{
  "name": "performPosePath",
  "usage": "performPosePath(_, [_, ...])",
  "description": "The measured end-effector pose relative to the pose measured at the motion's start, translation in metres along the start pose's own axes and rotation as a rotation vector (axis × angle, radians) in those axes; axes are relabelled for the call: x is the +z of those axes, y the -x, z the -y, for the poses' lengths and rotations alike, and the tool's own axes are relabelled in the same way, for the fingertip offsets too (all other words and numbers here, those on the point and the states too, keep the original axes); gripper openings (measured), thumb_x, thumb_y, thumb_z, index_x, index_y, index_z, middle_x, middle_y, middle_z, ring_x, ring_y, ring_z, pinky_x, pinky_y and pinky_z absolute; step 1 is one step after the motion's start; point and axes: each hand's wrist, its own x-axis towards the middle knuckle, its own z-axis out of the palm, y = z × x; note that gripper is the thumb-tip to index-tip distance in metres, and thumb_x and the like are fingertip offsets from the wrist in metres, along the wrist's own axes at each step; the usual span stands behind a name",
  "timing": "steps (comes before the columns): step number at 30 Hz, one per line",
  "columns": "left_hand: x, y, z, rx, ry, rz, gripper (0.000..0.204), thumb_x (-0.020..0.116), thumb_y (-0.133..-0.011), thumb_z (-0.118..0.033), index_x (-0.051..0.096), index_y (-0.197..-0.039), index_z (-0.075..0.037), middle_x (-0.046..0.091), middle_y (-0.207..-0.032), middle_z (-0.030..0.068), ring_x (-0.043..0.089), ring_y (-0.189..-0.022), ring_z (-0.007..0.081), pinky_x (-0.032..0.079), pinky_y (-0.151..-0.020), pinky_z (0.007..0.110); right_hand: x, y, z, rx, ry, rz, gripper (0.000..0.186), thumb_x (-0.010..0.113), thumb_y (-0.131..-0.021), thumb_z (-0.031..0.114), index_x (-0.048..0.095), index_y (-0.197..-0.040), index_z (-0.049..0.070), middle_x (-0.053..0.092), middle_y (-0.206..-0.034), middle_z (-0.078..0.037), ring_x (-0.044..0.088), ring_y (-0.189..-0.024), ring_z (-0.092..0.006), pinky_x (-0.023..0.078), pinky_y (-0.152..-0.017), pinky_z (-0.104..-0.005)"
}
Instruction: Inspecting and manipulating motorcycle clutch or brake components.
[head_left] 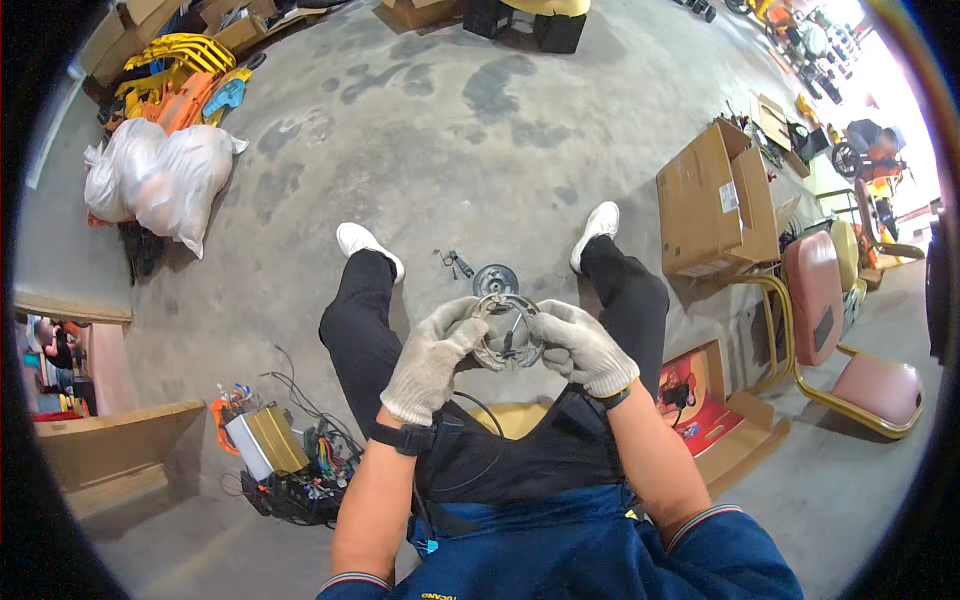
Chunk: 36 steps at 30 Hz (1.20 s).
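Observation:
Between my two gloved hands, over my lap, is a pair of curved metal brake shoes (pixel 487 352) forming a ring, with thin spring-like pieces across the middle. My left hand (pixel 432 355) grips the ring's left side with thumb and fingers. On the opposite side, my right hand (pixel 581 345) pinches the rim. Both hands wear pale knitted gloves. Just beyond the ring, a dark round metal plate (pixel 495 281) lies on the floor between my feet, partly covered by the ring. Left of that plate is a small black part with a lead (pixel 457 264).
At my left lie tangled wires and a gold metal box (pixel 272 440). White plastic bags (pixel 165 185) stand farther left. To my right are a tall cardboard box (pixel 705 205), an open red-lined carton (pixel 745 440) and a pink-padded chair (pixel 875 390). A black cable (pixel 490 412) crosses my lap.

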Motion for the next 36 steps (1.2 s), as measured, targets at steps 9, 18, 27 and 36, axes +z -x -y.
performPosePath(9, [-0.014,0.001,0.011,-0.050,0.109,0.112,0.051,0.065,-0.105,-0.022,0.051,-0.144,0.007,0.072,-0.109,0.0097,0.073,-0.096,0.0174,0.061,-0.085,0.031,-0.010,-0.002,-0.009,0.019,-0.164,0.090,0.027,0.063,-0.103,0.022,0.060,-0.118,0.000,0.061,-0.081,0.000,0.040,-0.049,-0.0008,0.029,-0.042,-0.0189])
performPosePath(18, [-0.009,0.004,0.022,-0.044,0.199,0.115,0.055,0.070,-0.102,-0.024,0.052,-0.144,0.006,0.070,-0.117,0.0089,0.072,-0.099,0.0156,0.061,-0.086,0.030,-0.012,0.003,-0.007,-0.013,-0.273,0.155,0.030,0.064,-0.102,0.023,0.061,-0.120,-0.001,0.061,-0.081,0.001,0.043,-0.050,-0.0012,0.029,-0.041,-0.0190])
performPosePath(27, [0.003,0.011,0.012,0.030,-0.090,-0.022,0.049,0.070,-0.100,-0.016,0.055,-0.140,0.009,0.071,-0.113,0.0121,0.072,-0.096,0.0176,0.062,-0.085,0.031,-0.005,0.011,0.003,-0.020,0.121,-0.027,0.038,0.071,-0.096,0.021,0.060,-0.123,-0.004,0.067,-0.090,-0.005,0.045,-0.055,-0.0032,0.035,-0.048,-0.0195])
performPosePath(36, [0.033,0.011,0.015,0.153,-0.717,-0.273,0.047,0.076,-0.093,-0.019,0.062,-0.128,0.008,0.074,-0.109,0.0139,0.072,-0.094,0.0162,0.059,-0.082,0.030,0.022,0.019,0.003,-0.152,0.580,-0.266,0.040,0.077,-0.092,0.029,0.063,-0.112,-0.002,0.068,-0.084,-0.005,0.059,-0.067,-0.0076,0.048,-0.056,-0.0257])
